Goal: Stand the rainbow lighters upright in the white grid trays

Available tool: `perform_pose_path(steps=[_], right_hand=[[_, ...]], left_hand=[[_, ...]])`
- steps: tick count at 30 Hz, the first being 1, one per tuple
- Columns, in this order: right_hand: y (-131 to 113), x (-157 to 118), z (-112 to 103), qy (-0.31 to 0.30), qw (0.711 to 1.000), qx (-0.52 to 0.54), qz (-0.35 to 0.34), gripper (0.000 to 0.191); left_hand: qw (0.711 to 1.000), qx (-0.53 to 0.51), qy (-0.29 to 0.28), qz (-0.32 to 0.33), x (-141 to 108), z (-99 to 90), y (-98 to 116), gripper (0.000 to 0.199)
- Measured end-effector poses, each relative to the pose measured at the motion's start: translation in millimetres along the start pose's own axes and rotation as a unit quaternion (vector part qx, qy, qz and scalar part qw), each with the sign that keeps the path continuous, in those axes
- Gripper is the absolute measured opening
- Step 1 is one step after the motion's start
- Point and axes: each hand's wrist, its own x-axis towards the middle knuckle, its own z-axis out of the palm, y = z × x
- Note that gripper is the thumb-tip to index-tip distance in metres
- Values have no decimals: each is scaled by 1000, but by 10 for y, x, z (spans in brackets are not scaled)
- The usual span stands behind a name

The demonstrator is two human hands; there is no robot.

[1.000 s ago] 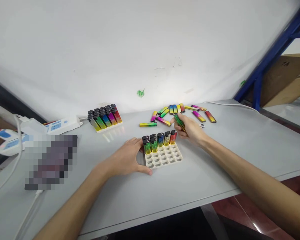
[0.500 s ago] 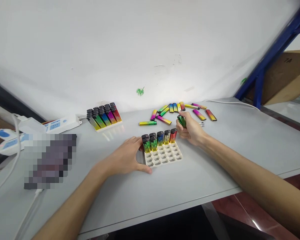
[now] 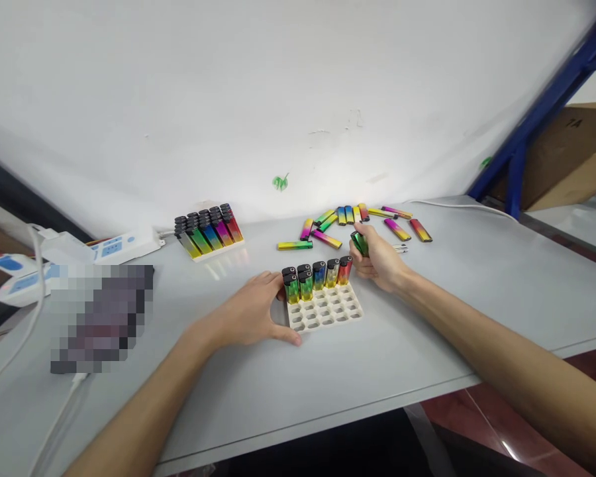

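A cream tray (image 3: 325, 313) with rows of slots lies on the table in front of me. Its back row holds upright lighters with black tops, among them a blue one (image 3: 318, 275) and a red one (image 3: 344, 271); two green ones stand at the left of the second row. My left hand (image 3: 253, 311) grips the tray's left side, thumb at the near corner and fingers toward the back. Beyond the tray's back right corner, my right hand (image 3: 377, 258) is closed around a green lighter (image 3: 360, 244), held off the tray. The fingers partly hide that lighter.
Loose multicoloured lighters (image 3: 328, 238) lie scattered toward the wall. A full rack of lighters (image 3: 211, 232) stands at the back left. Further left are a power strip (image 3: 122, 244), a blurred-out dark object (image 3: 104, 318) and white cables. A blue metal frame (image 3: 514, 175) rises at the right.
The whole view has shifted very slightly. Both hands keep their places and their holds, and the lighters stand as before.
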Motion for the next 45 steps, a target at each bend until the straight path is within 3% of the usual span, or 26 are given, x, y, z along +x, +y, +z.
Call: perform_pose_path(steps=[10,14,19,23,26,29,36,45], right_hand=[[4,32,-11,28,999,-18,-7,51],[-51,22,-42,17,993,-48,-105,47],[-253,-70,-209,39,958,-173,-226,39],[-419,-222,-294,38,947,-165,-272,34],[-434,-354,-217,7,940,-167,-297,33],[-342,-463,-52,-1,912,-243,-330,35],[-72,-539,174,-10,802,-449,-393,22],[-61,-554,170,9,772,-499,-395,24]], left_hand=[[1000,-2,-2,-12,-4,-9,9,63],[1000,-7,7,-3,0,6,-19,63],[1000,-10,1,-4,1,9,-22,70],[1000,-13,7,-3,1,15,-27,70],[1000,-14,4,-1,4,26,-38,70],[1000,-14,4,-6,5,26,-41,71],[1000,6,-3,-9,1,8,-27,61],[1000,7,-10,-9,-5,19,-55,61]])
